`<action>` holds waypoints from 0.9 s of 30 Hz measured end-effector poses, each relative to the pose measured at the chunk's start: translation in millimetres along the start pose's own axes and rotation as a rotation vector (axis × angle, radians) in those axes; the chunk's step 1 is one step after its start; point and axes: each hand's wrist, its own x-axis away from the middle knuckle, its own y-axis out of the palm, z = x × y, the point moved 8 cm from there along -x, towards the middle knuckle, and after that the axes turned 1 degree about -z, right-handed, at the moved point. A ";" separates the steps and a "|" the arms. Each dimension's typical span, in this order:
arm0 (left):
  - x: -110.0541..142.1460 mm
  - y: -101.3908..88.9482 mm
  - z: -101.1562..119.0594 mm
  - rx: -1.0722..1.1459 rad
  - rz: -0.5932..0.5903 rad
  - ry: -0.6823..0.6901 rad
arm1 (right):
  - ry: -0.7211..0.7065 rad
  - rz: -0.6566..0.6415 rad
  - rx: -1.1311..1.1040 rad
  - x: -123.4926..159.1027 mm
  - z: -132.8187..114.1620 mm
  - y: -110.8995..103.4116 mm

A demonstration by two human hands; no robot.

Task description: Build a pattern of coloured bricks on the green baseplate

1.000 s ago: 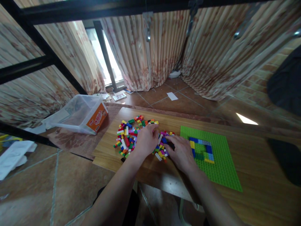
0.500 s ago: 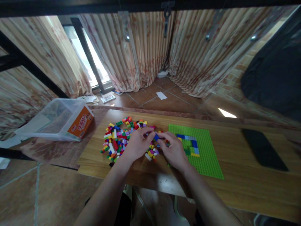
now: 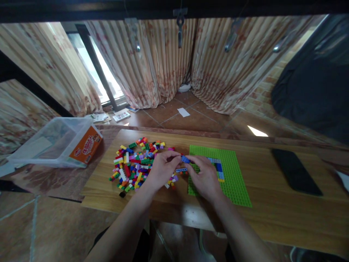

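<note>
A blue toy brick (image 3: 185,159) is pinched between the fingertips of my left hand (image 3: 163,168) and my right hand (image 3: 204,174), just above the table. Below it lies a long light-blue brick (image 3: 181,170). Loose bricks of many colours (image 3: 127,170) are heaped to the left, partly behind my left hand. My right hand overlaps the left part of a green baseplate (image 3: 236,171). On that plate a row of blue, grey and yellow bricks (image 3: 219,169) turns a corner; its left portion is hidden by my right hand.
The wooden table (image 3: 272,218) carries a dark flat slab (image 3: 296,171) at the right. A clear plastic bin (image 3: 51,160) with an orange label stands beyond the table's left end. Curtains (image 3: 152,65) hang behind, and papers (image 3: 121,115) lie on the floor.
The view has shifted slightly, moving the table and bin left in the picture. Both hands stay together on the blue brick, which now shows its studs. The long light-blue brick below is more visible.
</note>
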 end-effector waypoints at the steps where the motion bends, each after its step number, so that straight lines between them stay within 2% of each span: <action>1: 0.5 1.6 1.9 -0.009 0.001 0.010 | -0.005 0.004 0.017 0.6 1.2 -2.3; 6: 2.6 6.6 10.7 -0.136 0.001 0.048 | 0.060 0.046 0.108 1.4 20.8 -24.0; 12: -0.5 11.6 6.1 -0.169 -0.029 0.088 | 0.302 0.142 0.153 9.8 72.3 -70.2; 15: -2.4 16.0 2.0 -0.161 -0.053 0.096 | 0.364 0.148 0.177 16.5 91.4 -84.3; 19: -2.8 23.7 2.4 -0.162 -0.074 0.102 | 0.332 0.081 0.181 20.5 99.7 -83.4; 23: -2.1 30.4 4.5 -0.211 -0.083 0.099 | 0.267 0.008 0.178 21.1 97.4 -73.6; 27: -2.6 34.1 2.3 -0.223 -0.096 0.087 | 0.240 -0.013 0.206 21.5 95.7 -70.1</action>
